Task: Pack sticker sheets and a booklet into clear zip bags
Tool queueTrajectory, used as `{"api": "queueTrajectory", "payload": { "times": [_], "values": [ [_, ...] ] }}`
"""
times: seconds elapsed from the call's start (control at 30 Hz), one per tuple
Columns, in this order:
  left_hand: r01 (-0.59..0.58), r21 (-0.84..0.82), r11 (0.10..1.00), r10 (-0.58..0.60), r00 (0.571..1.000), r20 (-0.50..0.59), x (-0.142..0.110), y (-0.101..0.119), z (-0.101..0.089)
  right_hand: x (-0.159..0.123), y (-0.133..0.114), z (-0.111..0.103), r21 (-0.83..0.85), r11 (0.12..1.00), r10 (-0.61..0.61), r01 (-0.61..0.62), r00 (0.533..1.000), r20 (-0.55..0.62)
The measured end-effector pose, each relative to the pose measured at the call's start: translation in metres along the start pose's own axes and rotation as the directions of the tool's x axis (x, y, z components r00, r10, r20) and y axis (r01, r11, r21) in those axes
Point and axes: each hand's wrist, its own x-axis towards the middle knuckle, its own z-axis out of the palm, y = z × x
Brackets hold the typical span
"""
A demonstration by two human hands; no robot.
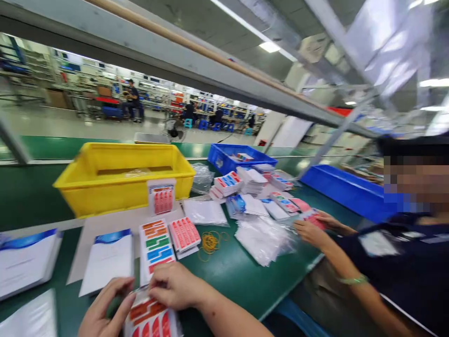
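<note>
At the bottom of the view lies a clear plastic bag (150,320) with colourful sticker sheets showing through. My right hand (175,284) pinches its top edge. My left hand (107,309) is at the bag's left side, thumb and fingers apart, the thumb close to the bag's edge. Just beyond my hands is a stack of sticker sheets (156,245) in orange, green, blue and red. To its right is a stack of red sticker sheets (184,234). A stack of white booklets (108,260) with blue tops lies to the left.
A yellow bin (122,187) stands behind the stacks, with a packed bag (162,199) leaning on it. Yellow rubber bands (210,242) and clear bags (264,238) lie on the green table (228,285). At right, a co-worker's hands (314,229) hold a pink item. Blue bins (242,157) stand behind.
</note>
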Motion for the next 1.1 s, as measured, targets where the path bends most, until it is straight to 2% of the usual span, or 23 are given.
{"api": "queueTrajectory", "payload": {
  "times": [0.1, 0.2, 0.3, 0.37, 0.43, 0.5, 0.57, 0.63, 0.73, 0.87, 0.97, 1.1],
  "values": [
    [-0.133, 0.116, 0.984, 0.153, 0.972, -0.179, -0.004, 0.013, -0.025, -0.001, 0.002, 0.0, 0.023, 0.997, -0.071, 0.072, 0.997, -0.031],
    [-0.088, 0.28, 0.956, 0.16, 0.955, -0.248, -0.012, 0.028, -0.055, -0.002, 0.003, 0.004, 0.01, 0.995, -0.101, 0.101, 0.993, -0.055],
    [0.092, 0.432, 0.897, 0.011, 0.973, -0.23, -0.021, 0.034, -0.088, -0.004, 0.004, 0.009, -0.097, 0.992, -0.093, 0.086, 0.993, -0.072],
    [0.217, 0.561, 0.798, -0.133, 0.973, -0.188, -0.024, 0.03, -0.109, -0.004, 0.005, 0.012, -0.146, 0.986, -0.09, 0.077, 0.992, -0.087],
    [0.312, 0.695, 0.647, -0.285, 0.945, -0.159, -0.026, 0.02, -0.126, -0.004, 0.007, 0.014, -0.162, 0.984, -0.092, 0.074, 0.99, -0.106],
    [0.366, 0.775, 0.514, -0.414, 0.898, -0.15, -0.028, 0.005, -0.138, -0.003, 0.008, 0.016, -0.176, 0.982, -0.095, 0.072, 0.987, -0.126],
    [0.383, 0.797, 0.466, -0.487, 0.864, -0.129, -0.029, -0.011, -0.145, -0.003, 0.008, 0.018, -0.186, 0.98, -0.098, 0.07, 0.984, -0.146],
    [0.384, 0.796, 0.467, -0.517, 0.849, -0.106, -0.031, -0.024, -0.148, -0.002, 0.008, 0.02, -0.188, 0.98, -0.1, 0.067, 0.98, -0.171],
    [0.377, 0.787, 0.489, -0.507, 0.857, -0.095, -0.034, -0.03, -0.15, -0.002, 0.008, 0.021, -0.171, 0.983, -0.097, 0.06, 0.971, -0.22],
    [0.361, 0.767, 0.531, -0.449, 0.887, -0.107, -0.037, -0.011, -0.145, 0.0, 0.008, 0.019, -0.115, 0.992, -0.09, 0.058, 0.949, -0.304],
    [0.282, 0.722, 0.631, -0.347, 0.936, -0.062, -0.038, 0.014, -0.126, 0.0, 0.005, 0.019, 0.081, 0.989, -0.09, 0.125, 0.934, -0.346],
    [0.128, 0.67, 0.731, -0.257, 0.962, 0.096, -0.034, 0.041, -0.076, -0.003, -0.002, 0.024, 0.385, 0.904, -0.099, 0.187, 0.967, -0.236]
  ]
}}
